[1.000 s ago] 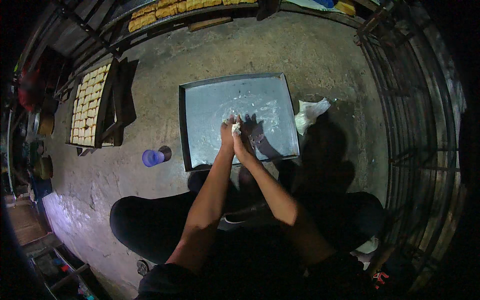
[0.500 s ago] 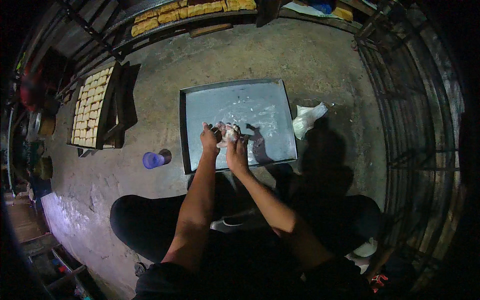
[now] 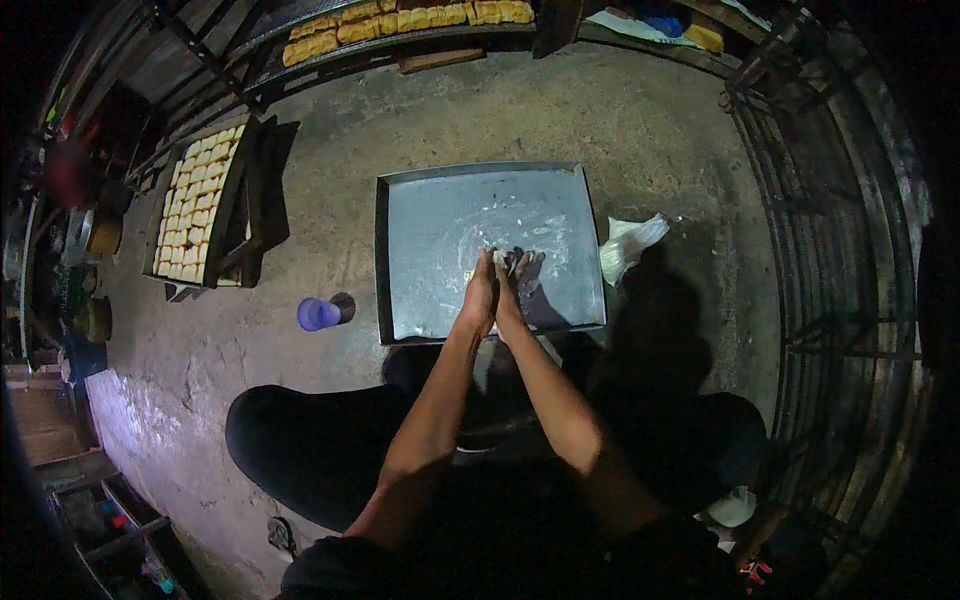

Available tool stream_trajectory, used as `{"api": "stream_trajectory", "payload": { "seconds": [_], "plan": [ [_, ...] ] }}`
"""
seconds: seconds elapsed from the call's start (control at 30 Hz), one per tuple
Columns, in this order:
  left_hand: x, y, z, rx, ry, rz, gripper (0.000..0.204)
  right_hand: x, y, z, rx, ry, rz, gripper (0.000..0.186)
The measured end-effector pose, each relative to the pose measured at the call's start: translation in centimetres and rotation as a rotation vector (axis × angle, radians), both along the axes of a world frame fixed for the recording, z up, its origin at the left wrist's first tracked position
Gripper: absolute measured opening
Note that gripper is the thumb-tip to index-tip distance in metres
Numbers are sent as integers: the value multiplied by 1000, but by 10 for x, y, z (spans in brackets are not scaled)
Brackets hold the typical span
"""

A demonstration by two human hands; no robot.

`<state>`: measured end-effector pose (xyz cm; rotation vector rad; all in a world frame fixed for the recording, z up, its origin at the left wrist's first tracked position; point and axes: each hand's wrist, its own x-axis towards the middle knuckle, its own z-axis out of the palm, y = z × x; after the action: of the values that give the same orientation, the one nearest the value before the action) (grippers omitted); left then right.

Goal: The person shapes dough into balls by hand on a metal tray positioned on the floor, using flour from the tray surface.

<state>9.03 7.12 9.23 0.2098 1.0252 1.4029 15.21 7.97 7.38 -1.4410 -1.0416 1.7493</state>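
Note:
A rectangular grey metal tray [image 3: 420, 225] with low walls lies on the floor in front of me. White smears and small bits cover its middle and right. Over the tray's near half, my left hand [image 3: 479, 295] and my right hand [image 3: 507, 300] are pressed palm to palm, fingers pointing away from me. A pale, soft-looking substance [image 3: 498, 257] shows at the fingertips. Whatever lies between the palms is hidden, and the right fingertips fall partly in shadow.
A crumpled white plastic bag [image 3: 628, 243] lies right of the tray. On the left stands a purple cup [image 3: 318, 314], with a tray of pale dough pieces [image 3: 200, 205] beyond it. Baked bread [image 3: 400, 22] sits on a far rack. Metal racks [image 3: 820, 260] line the right side.
My hands were apart, cupped around a whitish substance. They have come together palm to palm and shifted slightly right. The whole view has shifted a little.

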Motion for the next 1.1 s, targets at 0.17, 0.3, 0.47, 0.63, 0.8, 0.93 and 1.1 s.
{"api": "stream_trajectory", "payload": {
  "seconds": [0.17,0.3,0.47,0.63,0.8,0.93,1.1],
  "plan": [
    [7,7,-5,35,268,79,52,3,23,-50,121,-46,35,81],
    [-16,7,-13,-40,360,335,39,-16,-3,-19,-411,381,167,67],
    [-37,15,2,-69,179,409,42,-22,-15,-12,-358,368,143,61],
    [-66,8,-21,-219,89,481,57,-19,-23,-2,-494,434,322,61],
    [-71,13,-27,-53,-68,438,83,-28,-29,-26,-334,602,273,69],
    [-45,6,23,125,-259,358,97,-32,-25,27,-316,550,249,80],
    [-36,-6,49,174,-416,334,99,-29,-10,35,-23,192,195,95]
  ]
}}
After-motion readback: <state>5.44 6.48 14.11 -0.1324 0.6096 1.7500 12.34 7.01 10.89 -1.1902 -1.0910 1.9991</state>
